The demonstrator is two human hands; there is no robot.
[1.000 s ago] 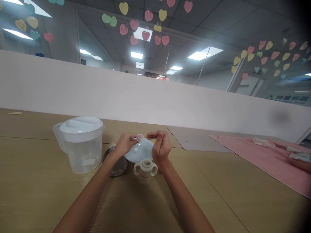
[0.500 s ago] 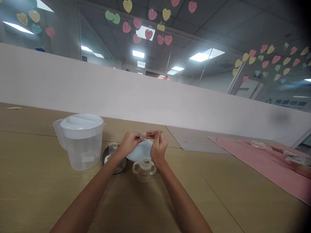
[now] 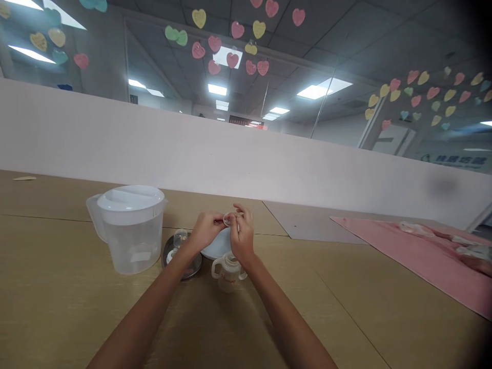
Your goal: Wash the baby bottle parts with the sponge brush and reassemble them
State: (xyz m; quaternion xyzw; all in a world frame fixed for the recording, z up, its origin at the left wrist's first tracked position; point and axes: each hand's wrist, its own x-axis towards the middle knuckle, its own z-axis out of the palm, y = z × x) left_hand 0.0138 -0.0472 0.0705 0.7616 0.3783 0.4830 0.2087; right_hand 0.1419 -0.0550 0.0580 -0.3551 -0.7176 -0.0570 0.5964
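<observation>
A small clear round piece [image 3: 226,219], possibly a bottle nipple, is pinched between the thumb and fingers of my left hand [image 3: 207,228]. Against its right side, my right hand [image 3: 243,236] has its thumb and fingertips closed on the piece, while another finger stays raised. Below the hands stands an open clear baby bottle [image 3: 228,279] with two handles and red print; my right wrist covers part of it. Left of the bottle, a round metal tray [image 3: 195,269] holds a clear cap [image 3: 180,237] and a white part, partly behind my left forearm.
A lidded translucent pitcher [image 3: 134,243] stands left of the tray. Behind the bottle lies a pale plate [image 3: 217,249]. A pink cloth [image 3: 407,256] with clear plastic wrapping on it spreads at the right. The low white wall [image 3: 215,159] bounds the table at the back.
My right hand has shifted left and turned, bringing its thumb onto the clear piece. My left hand keeps its pinch. The view has tilted slightly.
</observation>
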